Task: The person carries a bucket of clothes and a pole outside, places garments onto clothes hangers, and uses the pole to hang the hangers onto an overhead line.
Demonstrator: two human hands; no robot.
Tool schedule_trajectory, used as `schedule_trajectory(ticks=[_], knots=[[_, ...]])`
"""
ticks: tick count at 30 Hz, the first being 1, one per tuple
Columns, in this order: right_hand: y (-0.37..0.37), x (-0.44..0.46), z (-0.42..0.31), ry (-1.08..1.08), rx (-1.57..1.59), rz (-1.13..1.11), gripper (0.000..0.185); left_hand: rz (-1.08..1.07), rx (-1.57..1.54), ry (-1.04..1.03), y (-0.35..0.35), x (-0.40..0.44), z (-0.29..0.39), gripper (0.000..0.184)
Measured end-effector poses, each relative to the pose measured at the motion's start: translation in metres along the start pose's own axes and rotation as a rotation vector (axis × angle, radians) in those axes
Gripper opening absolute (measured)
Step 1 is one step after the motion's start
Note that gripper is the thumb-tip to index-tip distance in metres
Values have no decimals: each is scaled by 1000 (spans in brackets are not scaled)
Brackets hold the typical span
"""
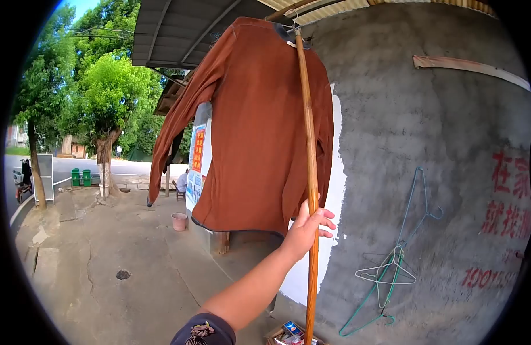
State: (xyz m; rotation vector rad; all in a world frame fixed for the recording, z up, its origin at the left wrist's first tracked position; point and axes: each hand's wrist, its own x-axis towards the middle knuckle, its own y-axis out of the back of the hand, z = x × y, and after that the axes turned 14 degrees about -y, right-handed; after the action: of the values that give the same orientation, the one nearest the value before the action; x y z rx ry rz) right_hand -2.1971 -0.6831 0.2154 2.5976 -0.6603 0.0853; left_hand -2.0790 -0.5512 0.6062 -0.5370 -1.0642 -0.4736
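My left hand (303, 233) is closed around a long wooden pole (310, 149), with the thumb in front and the fingertips showing on its right. The pole runs from the bottom edge up to a hanger hook (296, 24) near the roof. A reddish-brown long-sleeved shirt (257, 126) with dark hems hangs from the hanger, just behind the pole. One sleeve droops to the left. Whether the pole's tip touches the hanger is hard to tell. My right hand is out of view.
Blue, white and green hangers (392, 276) hang on the grey wall (380, 132) at right. A box of small items (291, 333) sits low by the pole. Further back are a pink bucket (179, 221), green bins (81, 177), trees and a seated person (182, 181).
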Motion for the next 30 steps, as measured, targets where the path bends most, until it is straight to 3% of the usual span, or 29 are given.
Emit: schedule_trajectory(ticks=[2, 4, 6, 8, 11, 14, 30], knots=[[0, 32, -57, -93, 612, -182, 25, -154, 10, 74, 22, -28, -37, 49], [12, 67, -100, -95, 645, -283, 23, -230, 113, 119, 31, -56, -51, 53], [19, 101, -137, 88, 648, -445, 33, -254, 95, 124, 40, -64, -62, 52], [19, 94, -213, 152, 769, -420, 25, -211, 61, 160, 46, -42, -45, 49], [20, 123, -243, 95, 769, -568, 31, -166, 18, 208, 59, 3, -23, 44], [13, 117, -295, 111, 795, -437, 27, -145, -12, 192, 67, 35, -18, 37], [25, 201, -438, 221, 741, -471, 29, -16, -10, -3, 96, 196, -26, 27]])
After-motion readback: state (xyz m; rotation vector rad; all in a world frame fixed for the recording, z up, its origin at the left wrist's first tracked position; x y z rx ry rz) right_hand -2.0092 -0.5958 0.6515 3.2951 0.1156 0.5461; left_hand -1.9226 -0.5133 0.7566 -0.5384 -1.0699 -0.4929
